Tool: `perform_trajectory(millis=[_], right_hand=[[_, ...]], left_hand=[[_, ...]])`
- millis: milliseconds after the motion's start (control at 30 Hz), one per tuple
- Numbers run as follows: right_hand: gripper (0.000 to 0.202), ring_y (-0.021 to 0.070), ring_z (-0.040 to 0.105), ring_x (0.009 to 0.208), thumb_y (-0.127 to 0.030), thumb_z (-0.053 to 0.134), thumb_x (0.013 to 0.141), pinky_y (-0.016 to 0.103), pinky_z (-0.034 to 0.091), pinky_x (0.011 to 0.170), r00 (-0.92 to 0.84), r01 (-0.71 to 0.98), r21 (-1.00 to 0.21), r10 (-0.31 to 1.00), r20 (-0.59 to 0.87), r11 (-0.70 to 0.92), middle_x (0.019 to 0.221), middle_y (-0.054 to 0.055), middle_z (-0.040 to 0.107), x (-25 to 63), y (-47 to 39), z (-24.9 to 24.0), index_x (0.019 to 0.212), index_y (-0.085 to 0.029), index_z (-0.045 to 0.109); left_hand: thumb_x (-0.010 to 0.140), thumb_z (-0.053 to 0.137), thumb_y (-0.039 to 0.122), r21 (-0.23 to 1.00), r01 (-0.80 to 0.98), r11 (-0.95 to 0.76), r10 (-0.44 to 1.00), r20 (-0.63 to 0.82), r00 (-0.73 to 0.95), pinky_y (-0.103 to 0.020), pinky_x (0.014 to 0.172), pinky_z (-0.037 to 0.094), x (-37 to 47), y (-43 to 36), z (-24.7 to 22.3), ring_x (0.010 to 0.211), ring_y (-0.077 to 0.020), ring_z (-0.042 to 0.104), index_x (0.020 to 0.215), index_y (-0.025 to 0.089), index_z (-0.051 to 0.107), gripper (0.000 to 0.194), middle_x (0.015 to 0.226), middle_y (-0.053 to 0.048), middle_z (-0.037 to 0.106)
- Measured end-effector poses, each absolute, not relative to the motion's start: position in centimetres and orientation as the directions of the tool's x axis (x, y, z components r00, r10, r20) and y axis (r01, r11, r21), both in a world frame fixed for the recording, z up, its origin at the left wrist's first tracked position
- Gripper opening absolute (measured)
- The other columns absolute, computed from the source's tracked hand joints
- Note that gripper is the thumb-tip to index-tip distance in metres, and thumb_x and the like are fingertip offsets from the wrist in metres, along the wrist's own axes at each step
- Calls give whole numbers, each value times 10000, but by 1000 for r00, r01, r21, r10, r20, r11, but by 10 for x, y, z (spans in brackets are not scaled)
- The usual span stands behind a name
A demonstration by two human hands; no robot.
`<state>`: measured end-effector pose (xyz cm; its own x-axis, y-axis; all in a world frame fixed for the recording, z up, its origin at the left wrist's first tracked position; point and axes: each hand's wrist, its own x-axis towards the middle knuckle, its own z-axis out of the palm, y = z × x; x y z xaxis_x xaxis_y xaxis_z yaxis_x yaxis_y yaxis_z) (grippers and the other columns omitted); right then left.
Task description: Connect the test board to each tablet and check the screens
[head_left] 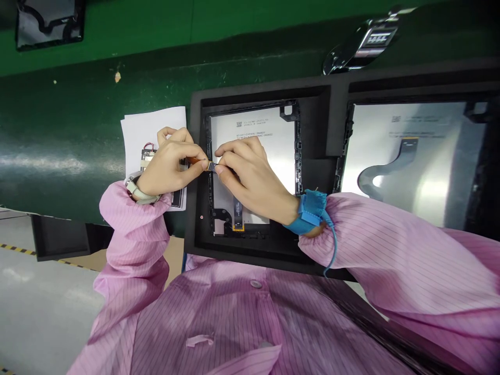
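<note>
My left hand [172, 162] pinches the end of an orange flex cable [192, 160] between thumb and forefinger. Facing it, my right hand [255, 179] has thumb and forefinger closed on the tip of a dark flex cable [238, 212]. The two cable ends meet at a small connector [211, 166] between my fingertips; whether they are joined I cannot tell. Beneath my right hand lies a silver-backed display panel [279, 151] in a black frame, inside a black foam tray [194, 208]. A small circuit board [147, 155] with red wires is partly hidden behind my left hand.
White paper sheets [156, 121] lie under the circuit board. To the right, a second display panel [371, 161] with a curved dark cable sits in a black tray. A shiny metal object [365, 44] is at the back; another framed panel [50, 28] is far left.
</note>
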<state>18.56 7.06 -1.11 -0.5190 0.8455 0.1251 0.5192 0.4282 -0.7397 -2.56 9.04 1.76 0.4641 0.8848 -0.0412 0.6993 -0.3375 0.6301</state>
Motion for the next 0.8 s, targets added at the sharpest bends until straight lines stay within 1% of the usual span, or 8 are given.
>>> perform_trajectory(millis=[133,300,567,700,800], right_hand=[[243,290,493,1134,-289,400,1037,519,412,1050,-531,531,-738,843,92,416,1172,89,662,187,71,-9,883,-220,575],[249,291,485,1157,-303,400,1042,517,411,1059,-545,523,-755,836,62,396,1200,86,654,188,72,-7,898,-224,587],[269,289,475,1173,-325,398,1049,524,397,1079,-557,484,-770,825,95,415,1222,95,647,190,72,-8,902,-219,597],[265,291,475,1174,-330,402,1048,525,401,1078,-567,466,-781,818,97,416,1234,103,644,190,72,-7,907,-217,595],[269,295,466,1197,-344,407,1049,527,401,1089,-584,466,-781,808,83,417,1251,112,637,188,72,-7,917,-213,602]], left_hand=[[895,602,328,637,696,-332,890,-33,455,-511,1024,292,-25,90,18,828,-202,556,742,220,720,222,710,11,587],[892,647,365,642,702,-308,890,-66,451,-502,1031,293,-28,92,17,846,-207,567,760,225,729,209,721,13,597],[907,676,472,674,657,-337,884,-15,468,-472,1043,307,-32,94,13,813,-184,586,742,228,739,301,712,24,605],[875,708,442,676,659,-328,890,-12,455,-457,1050,317,-32,93,11,790,-172,585,754,238,753,241,710,29,624],[839,724,414,650,677,-344,897,14,442,-463,1080,313,-31,93,9,786,-166,590,732,234,731,209,726,35,642]])
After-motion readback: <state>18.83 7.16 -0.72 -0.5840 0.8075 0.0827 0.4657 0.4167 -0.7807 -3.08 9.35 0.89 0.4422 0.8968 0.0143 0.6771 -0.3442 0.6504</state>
